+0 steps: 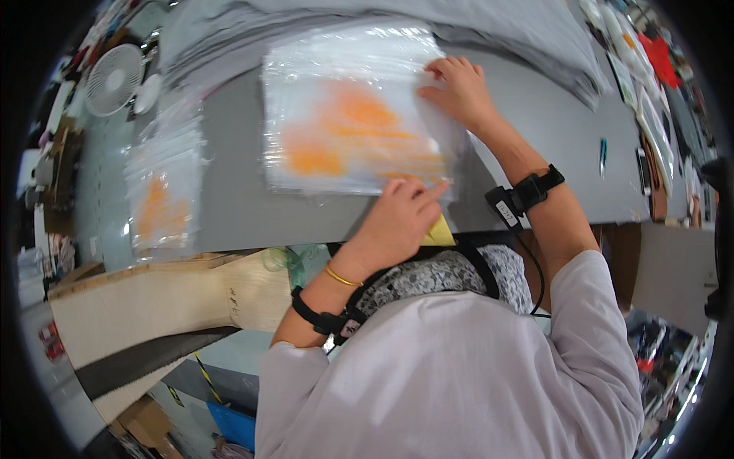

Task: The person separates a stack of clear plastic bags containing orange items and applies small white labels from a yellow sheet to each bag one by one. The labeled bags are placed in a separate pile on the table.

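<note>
A stack of clear plastic bags with an orange print lies flat on the grey table, its outline a little blurred. At the stack's near right corner my left hand has its fingertips on the plastic, with some fingers stretched out. My right hand is at the right edge of the stack, thumb and fingers apart and slightly bent over the plastic. A yellow piece, perhaps paper or card, shows beside my left hand at the table's near edge, partly hidden by it.
Left of the stack, more clear bags with orange print hang at the table's edge. Folded grey fabric lies along the far side. A slim teal tool rests at the right. A white fan stands at far left.
</note>
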A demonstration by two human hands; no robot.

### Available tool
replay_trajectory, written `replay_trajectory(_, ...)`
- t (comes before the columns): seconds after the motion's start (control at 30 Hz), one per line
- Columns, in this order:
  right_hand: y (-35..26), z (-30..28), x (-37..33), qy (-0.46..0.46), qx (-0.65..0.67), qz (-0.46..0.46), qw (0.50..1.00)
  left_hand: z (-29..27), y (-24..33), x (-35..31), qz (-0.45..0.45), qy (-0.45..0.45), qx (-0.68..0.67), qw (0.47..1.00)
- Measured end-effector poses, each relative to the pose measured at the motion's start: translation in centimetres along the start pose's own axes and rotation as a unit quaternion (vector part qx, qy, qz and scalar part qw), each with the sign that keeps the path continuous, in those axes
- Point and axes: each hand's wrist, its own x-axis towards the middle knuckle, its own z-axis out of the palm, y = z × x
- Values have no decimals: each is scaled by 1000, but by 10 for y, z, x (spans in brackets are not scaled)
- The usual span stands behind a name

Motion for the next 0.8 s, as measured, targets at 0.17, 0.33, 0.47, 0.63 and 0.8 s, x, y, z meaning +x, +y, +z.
replay_trajectory(0.17,-15,-14,21,-57,-43,-59,996,-7,15,-29,-38,95,-82,991)
replay_trajectory(0.33,-97,-52,53,113,119,-186,969,-21,35,-75,-133,191,-267,935)
replay_trajectory(0.47,-194,-3,130,-17,299,-142,943,-29,37,-108,-248,186,-364,878)
replay_trajectory(0.63,-324,120,203,-148,255,-151,944,-43,43,-139,-321,335,-323,825)
replay_trajectory(0.8,-393,212,218,-174,182,-134,959,-61,56,-181,-424,416,-286,752)
